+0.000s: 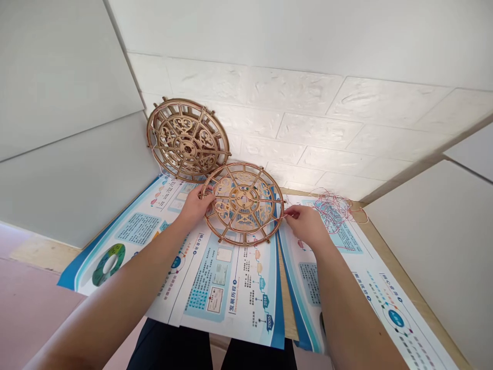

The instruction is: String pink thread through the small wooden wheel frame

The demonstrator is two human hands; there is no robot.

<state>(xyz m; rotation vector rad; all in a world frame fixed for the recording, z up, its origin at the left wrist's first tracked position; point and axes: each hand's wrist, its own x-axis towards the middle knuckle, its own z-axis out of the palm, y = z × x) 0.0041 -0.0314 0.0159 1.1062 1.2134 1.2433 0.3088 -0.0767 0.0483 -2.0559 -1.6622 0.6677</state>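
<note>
A round laser-cut wooden wheel frame (242, 203) with spokes and scrollwork lies tilted on the printed posters. My left hand (195, 206) grips its left rim with the fingers curled over the edge. My right hand (303, 226) sits at the right rim, finger and thumb pinched on a thin red thread (287, 216). A loose tangle of pinkish-red thread (332, 209) spreads just beyond that hand. A matching wooden wheel frame (187, 140) stands behind, leaning against the wall, with thread along its left edge.
Overlapping blue-and-white printed posters (215, 277) cover a light wooden table (400, 277). White brick-textured wall panelling (292, 118) rises behind, with pale boards at both sides. My dark trousers (173, 354) and a pink floor (31, 308) show below.
</note>
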